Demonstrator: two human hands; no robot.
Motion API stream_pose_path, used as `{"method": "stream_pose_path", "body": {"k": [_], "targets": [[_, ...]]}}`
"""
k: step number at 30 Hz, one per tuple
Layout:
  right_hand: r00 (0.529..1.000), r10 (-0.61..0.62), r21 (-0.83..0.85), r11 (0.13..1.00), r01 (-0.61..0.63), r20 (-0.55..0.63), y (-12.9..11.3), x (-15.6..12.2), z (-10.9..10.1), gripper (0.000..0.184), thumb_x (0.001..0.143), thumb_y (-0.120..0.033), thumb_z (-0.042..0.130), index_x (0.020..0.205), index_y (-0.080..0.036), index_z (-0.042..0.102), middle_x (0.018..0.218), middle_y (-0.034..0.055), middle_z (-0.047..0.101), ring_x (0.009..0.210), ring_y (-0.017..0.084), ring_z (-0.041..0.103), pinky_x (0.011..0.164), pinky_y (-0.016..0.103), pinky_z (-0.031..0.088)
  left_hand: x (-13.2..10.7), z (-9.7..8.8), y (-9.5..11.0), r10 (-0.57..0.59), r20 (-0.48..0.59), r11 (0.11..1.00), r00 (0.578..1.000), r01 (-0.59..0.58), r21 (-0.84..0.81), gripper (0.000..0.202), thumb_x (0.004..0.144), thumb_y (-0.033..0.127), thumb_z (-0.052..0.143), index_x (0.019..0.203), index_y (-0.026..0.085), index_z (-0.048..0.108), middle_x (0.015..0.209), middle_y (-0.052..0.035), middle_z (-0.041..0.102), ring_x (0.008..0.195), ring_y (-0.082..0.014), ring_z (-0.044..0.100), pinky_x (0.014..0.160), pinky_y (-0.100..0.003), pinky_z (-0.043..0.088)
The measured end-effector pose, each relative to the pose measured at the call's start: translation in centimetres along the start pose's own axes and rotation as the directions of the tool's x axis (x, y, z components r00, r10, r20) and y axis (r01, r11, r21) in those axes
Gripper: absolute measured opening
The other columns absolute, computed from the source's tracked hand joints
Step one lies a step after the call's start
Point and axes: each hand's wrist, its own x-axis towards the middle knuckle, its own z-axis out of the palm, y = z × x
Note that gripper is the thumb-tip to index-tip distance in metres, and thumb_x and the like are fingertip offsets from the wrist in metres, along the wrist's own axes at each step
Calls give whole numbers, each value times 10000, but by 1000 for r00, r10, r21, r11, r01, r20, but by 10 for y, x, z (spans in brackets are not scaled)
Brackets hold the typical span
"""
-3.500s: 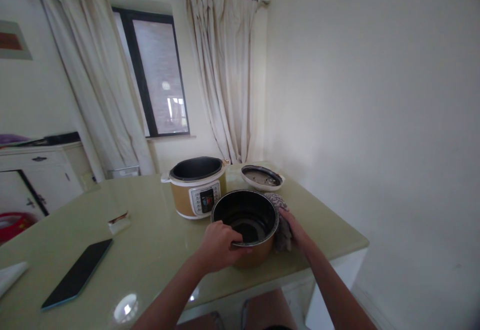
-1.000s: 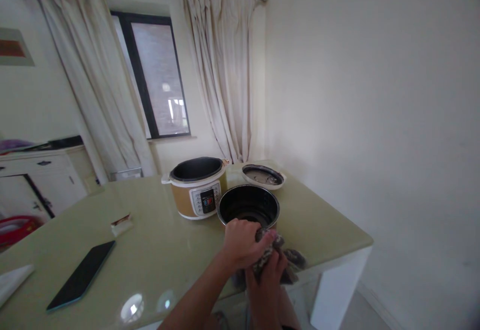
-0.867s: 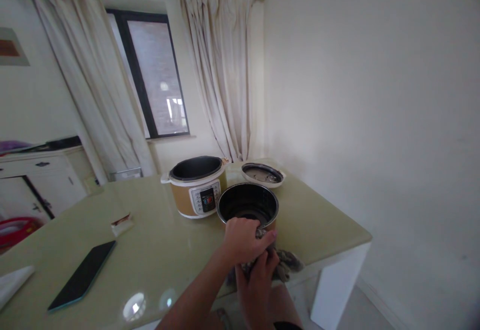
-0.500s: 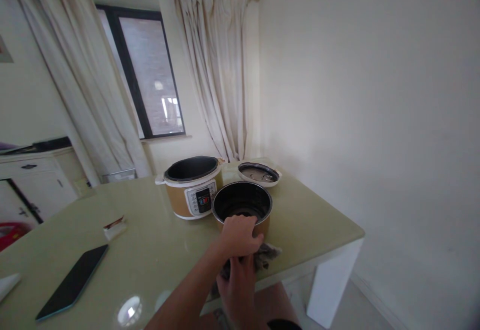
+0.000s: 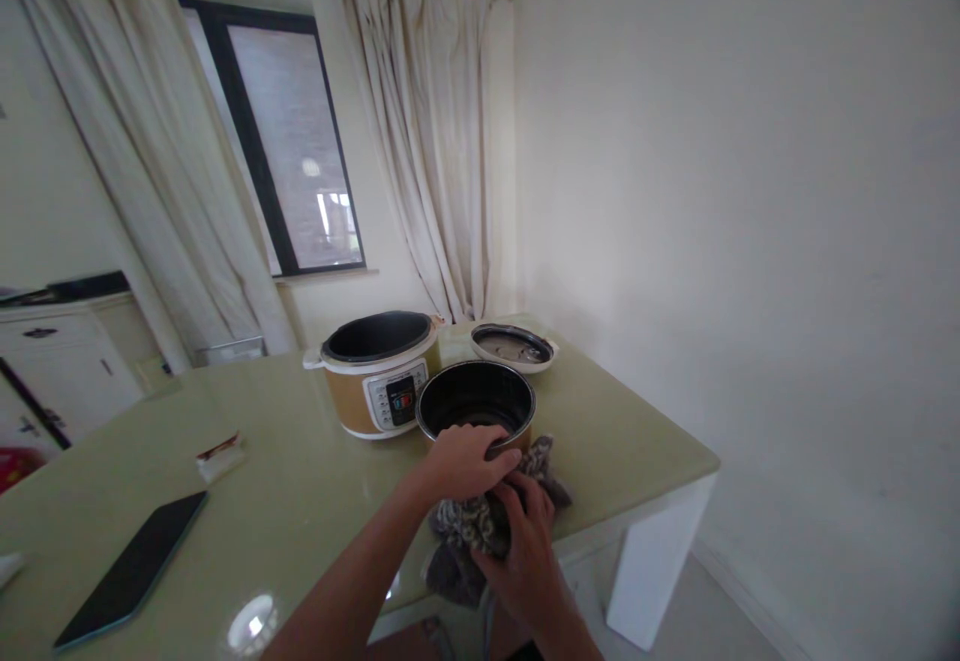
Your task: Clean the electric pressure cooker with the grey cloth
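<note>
A grey patterned cloth lies bunched at the near edge of the table. Both hands grip it: my left hand is closed over its top, my right hand holds it from below, fingers curled in. Just behind them stands a black-lined inner pot with a brown outside, empty. To its left is the gold and white cooker body, open, and behind it the cooker's lid lies upside down.
A dark phone lies near the table's left front. A small wrapper sits mid-left. White cabinets stand at the left, curtains and a window behind. The white wall runs along the right; the table's corner is near it.
My right hand left the pot's side with the cloth and brought it to the table's near edge. My left hand let go of the pot's rim and joined it on the cloth.
</note>
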Motion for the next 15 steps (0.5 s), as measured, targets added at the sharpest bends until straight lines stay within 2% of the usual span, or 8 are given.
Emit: {"method": "stream_pose_path", "body": {"k": [2,5,6,8,10,11,15], "targets": [[992,62,80,995,-53,-110,7,5,1,786,659,-169,800,1413,-258,596,1391,137,563,1281,367,587,1119,536,483,-1,-1,0,3,-7,1000,1000,-3,-4,533,1025,622,393,1276,307,741,1254,-71,799,1176,-339,742,960,-429,551],[952,203,151,974,-171,-227,22,17,1,1054,637,-296,870,1580,-224,405,1531,187,447,1392,411,509,1163,584,446,-2,-3,0,-6,-18,1000,1000,6,-2,545,1024,645,386,1261,309,743,1224,-71,808,1158,-332,750,935,-411,547],[947,242,165,964,-209,-213,27,22,1,1145,617,-337,891,1618,-220,347,1574,199,413,1431,429,477,1179,602,428,-2,-3,-1,-11,-17,1000,1000,11,0,547,1023,650,386,1264,310,741,1225,-72,807,1155,-331,750,930,-408,545],[954,283,190,946,-261,-103,35,30,-1,1221,582,-380,911,1637,-216,319,1591,203,432,1458,440,465,1192,609,416,-2,-4,-1,-20,-10,1000,1000,20,1,543,1025,655,379,1252,321,742,1219,-66,808,1147,-324,753,917,-398,541],[952,307,203,931,-302,4,39,36,-2,1188,558,-375,910,1606,-194,381,1515,199,537,1411,435,528,1177,597,437,0,-3,1,-22,-8,1000,1000,22,-1,531,1030,656,368,1211,333,749,1193,-54,813,1126,-310,759,899,-382,535],[945,325,205,924,-323,22,38,37,-3,1153,550,-363,902,1581,-180,421,1466,197,584,1371,432,566,1160,591,455,2,-2,2,-24,-20,1000,1000,25,3,529,1034,655,359,1187,335,751,1169,-52,816,1107,-305,763,887,-377,534],[915,401,272,885,-378,-34,27,33,-7,848,610,-351,837,1409,-197,598,1302,160,707,1208,392,676,1062,537,538,11,9,11,-45,-109,993,993,56,100,570,1067,608,286,1117,292,757,1066,-101,822,1006,-312,778,860,-401,532]]}}
